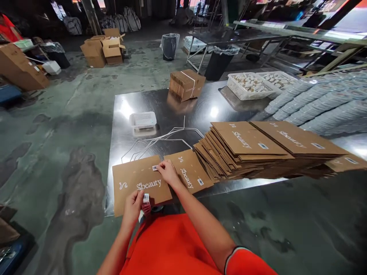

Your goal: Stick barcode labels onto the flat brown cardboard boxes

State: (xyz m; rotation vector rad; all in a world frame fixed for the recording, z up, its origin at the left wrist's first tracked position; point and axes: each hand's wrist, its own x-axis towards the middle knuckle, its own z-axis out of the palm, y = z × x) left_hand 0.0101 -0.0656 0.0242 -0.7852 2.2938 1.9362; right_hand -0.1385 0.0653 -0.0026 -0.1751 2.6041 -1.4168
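Note:
My right hand (169, 172) pinches a small white label (155, 168) over the upper right of a flat brown carton (129, 175) printed "Sbeauty". Whether the label touches the cardboard I cannot tell. Close to my body, my left hand (133, 204) has its fingers closed on a strip of labels (146, 198) that hangs at the carton's near edge. To the right lies another flat carton (177, 162) with a label (200, 181) on it. It is partly under my right wrist and rests against a fanned stack of flat cartons (243, 141).
White straps (160, 138) lie loose on the metal table (120, 133). Behind them are a small white basket (143, 120) and a strapped bundle of cartons (187, 84). White baskets with small items (249, 86) and rows of grey stacked pieces (323, 97) stand at right.

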